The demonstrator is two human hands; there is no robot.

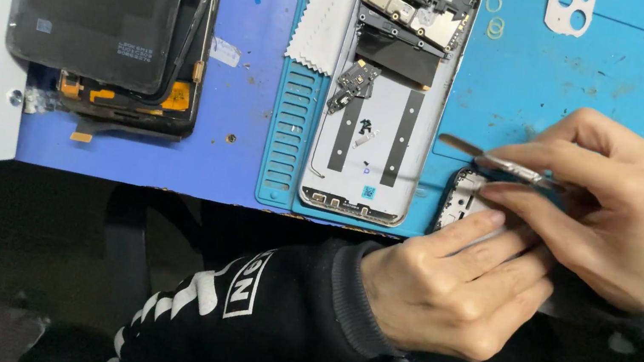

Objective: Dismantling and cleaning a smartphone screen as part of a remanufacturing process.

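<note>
Right hand (pixel 626 216), fingers pinched together on a thin metal prying tool (pixel 485 158) whose flat, spatula-like tip points left above a small dark-framed phone part (pixel 461 199). Left hand (pixel 452 283), fingers extended and nearly flat, presses on that part at the near edge of the blue work mat (pixel 545 78). Just to the left lies an opened phone chassis (pixel 391 97), showing circuit boards and black adhesive strips. A dark, glossy screen assembly (pixel 112 10) rests well apart at far left.

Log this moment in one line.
left hand steadies small black-framed part | right hand holds thin metal pry tool | on blue work mat
</note>
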